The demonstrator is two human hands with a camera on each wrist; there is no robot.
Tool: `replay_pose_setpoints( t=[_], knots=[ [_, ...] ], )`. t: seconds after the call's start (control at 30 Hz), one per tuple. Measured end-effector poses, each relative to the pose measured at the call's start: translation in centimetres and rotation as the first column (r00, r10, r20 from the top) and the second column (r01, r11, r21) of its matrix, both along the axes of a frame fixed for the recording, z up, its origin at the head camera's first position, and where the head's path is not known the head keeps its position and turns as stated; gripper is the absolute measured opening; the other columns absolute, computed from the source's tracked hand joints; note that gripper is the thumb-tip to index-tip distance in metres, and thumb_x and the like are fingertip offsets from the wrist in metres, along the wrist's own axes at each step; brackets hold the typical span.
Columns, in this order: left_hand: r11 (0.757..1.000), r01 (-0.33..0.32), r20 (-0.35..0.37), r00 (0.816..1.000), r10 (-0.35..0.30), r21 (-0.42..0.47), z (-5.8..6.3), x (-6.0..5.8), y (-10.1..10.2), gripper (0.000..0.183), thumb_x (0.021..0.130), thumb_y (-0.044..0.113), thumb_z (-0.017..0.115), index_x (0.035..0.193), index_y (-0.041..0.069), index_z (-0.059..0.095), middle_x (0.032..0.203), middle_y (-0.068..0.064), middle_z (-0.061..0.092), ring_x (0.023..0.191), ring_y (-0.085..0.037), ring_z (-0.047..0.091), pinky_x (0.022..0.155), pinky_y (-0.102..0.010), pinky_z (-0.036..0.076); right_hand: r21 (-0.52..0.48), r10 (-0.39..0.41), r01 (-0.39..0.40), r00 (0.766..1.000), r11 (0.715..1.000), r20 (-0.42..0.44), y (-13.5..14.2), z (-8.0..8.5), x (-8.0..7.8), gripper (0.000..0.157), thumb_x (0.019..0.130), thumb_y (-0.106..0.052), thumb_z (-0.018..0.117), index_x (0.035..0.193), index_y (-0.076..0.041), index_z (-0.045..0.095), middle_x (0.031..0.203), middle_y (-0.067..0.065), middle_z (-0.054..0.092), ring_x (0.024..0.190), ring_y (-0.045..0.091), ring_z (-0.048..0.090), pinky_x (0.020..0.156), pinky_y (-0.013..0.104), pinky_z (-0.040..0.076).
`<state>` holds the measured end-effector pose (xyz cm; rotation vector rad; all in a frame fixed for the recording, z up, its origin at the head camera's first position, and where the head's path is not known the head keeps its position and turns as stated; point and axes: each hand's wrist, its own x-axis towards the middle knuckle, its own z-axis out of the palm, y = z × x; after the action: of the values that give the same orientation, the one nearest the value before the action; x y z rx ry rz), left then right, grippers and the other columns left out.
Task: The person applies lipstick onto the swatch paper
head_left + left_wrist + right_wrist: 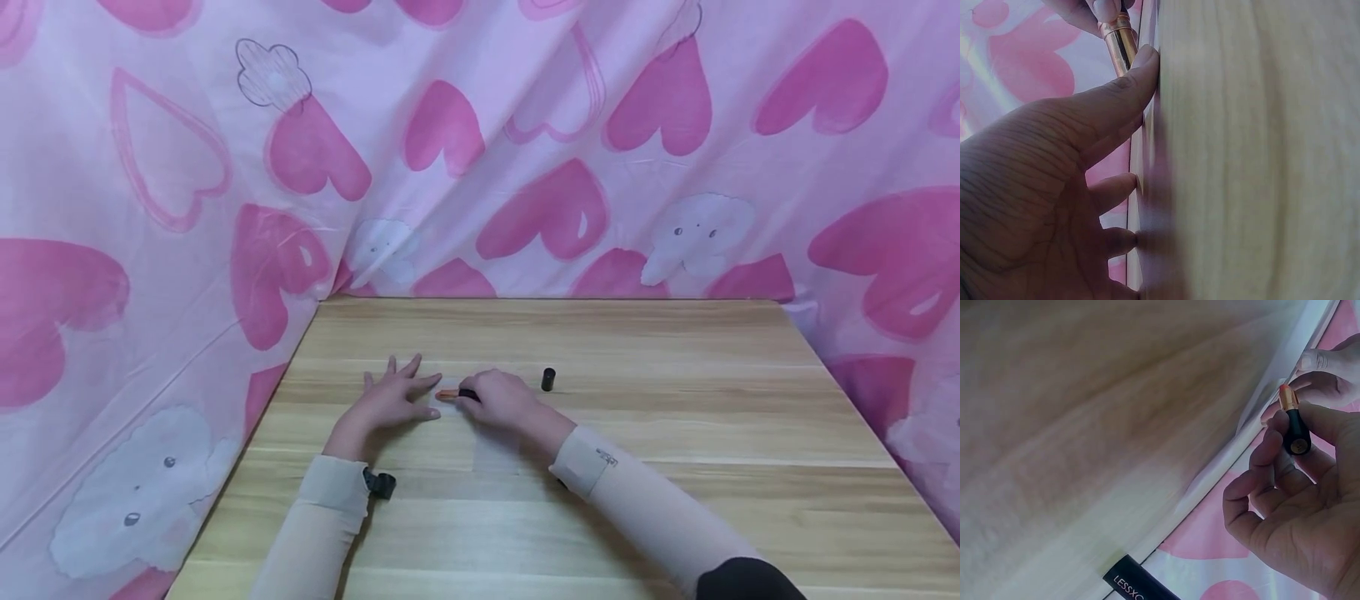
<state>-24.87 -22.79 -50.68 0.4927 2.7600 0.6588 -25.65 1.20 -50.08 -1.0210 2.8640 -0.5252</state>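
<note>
A lipstick (450, 394) with a gold tube, black base and orange-red tip lies in the grip of my right hand (504, 397), thumb and fingers pinching its black base (1297, 437). Its tip points left, low over a thin pale sheet (497, 452) on the table. Facing it, my left hand (392, 400) has its fingers spread, fingertips down at the tabletop. The left thumb (1138, 69) reaches close to the gold tube (1119, 47) in the left wrist view. Behind the right hand stands the black cap (548, 380), white lettering showing in the right wrist view.
The wooden table (675, 433) has a light striped grain. A pink curtain (525, 208) with hearts hangs along its back and both sides. A black strap device (381, 484) is on the left wrist, beside the sleeve.
</note>
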Motion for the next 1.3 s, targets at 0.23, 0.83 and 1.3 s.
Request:
replay_pose_setpoints(
  t=[0.23, 0.83, 1.3],
  knots=[
    [1.000, 0.002, 0.004, 1.000, -0.002, 0.000, -0.1, -0.1, 0.1, 0.070, 0.087, 0.055, 0.073, 0.149, 0.031, 0.050, 0.167, -0.013, 0.012, 0.147, -0.054, -0.005, 0.103, -0.081, -0.011, 0.004, 0.015, -0.015, 1.000, 1.000, 0.015, 0.1, -0.1, 0.2, 0.019, 0.101, -0.035, 0.061, 0.100, -0.021, 0.073, 0.086, -0.010, 0.068, 0.074, 0.007, 0.058, 0.067, 0.032, 0.051],
    [1.000, -0.006, 0.016, 1.000, 0.006, 0.011, -0.3, 0.3, 0.2, 0.071, 0.086, 0.055, 0.074, 0.148, 0.032, 0.050, 0.167, -0.012, 0.012, 0.147, -0.053, -0.005, 0.103, -0.081, -0.011, -0.022, 0.036, -0.035, 0.999, 0.999, 0.039, 0.1, 0.1, 0.8, 0.020, 0.101, -0.034, 0.061, 0.106, -0.019, 0.074, 0.090, -0.009, 0.070, 0.075, 0.007, 0.060, 0.069, 0.030, 0.051],
    [1.000, -0.014, 0.012, 1.000, 0.013, 0.023, -0.1, -0.1, -0.1, 0.070, 0.086, 0.054, 0.074, 0.148, 0.033, 0.050, 0.168, -0.011, 0.011, 0.148, -0.052, -0.006, 0.103, -0.080, -0.012, -0.055, -0.087, 0.087, 0.996, 0.995, 0.013, 1.7, 1.6, -0.3, 0.017, 0.101, -0.035, 0.059, 0.101, -0.024, 0.072, 0.082, -0.009, 0.063, 0.070, 0.011, 0.055, 0.062, 0.030, 0.046]
  ],
)
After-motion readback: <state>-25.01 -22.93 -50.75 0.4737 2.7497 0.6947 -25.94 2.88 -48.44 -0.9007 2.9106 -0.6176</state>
